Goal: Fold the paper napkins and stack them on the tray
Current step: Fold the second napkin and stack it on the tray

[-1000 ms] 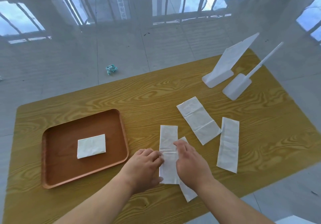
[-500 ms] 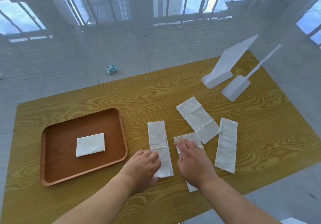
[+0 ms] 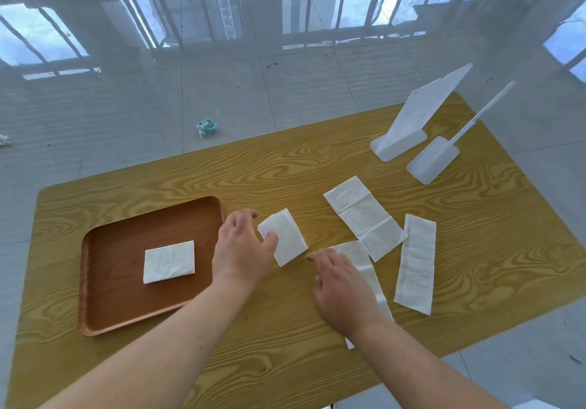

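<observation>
A brown tray [image 3: 104,307] lies at the left of the wooden table [image 3: 475,250] with one folded white napkin [image 3: 169,261] in its middle. My left hand [image 3: 241,247] pinches the left edge of a folded napkin [image 3: 287,234] just right of the tray. My right hand [image 3: 344,288] rests palm down, fingers spread, on a long unfolded napkin strip [image 3: 364,262]. Two more unfolded strips lie to the right, one slanted [image 3: 361,215], one nearly upright [image 3: 415,262].
Two white plastic stands [image 3: 402,142] [image 3: 432,161] sit at the table's far right corner. The near table edge runs just below my forearms. A crumpled teal wrapper [image 3: 206,127] lies on the tiled floor beyond the table.
The long strip under my left hand is now folded in half into a short rectangle, and my left hand has moved up along it toward the tray. My right hand stays on its strip.
</observation>
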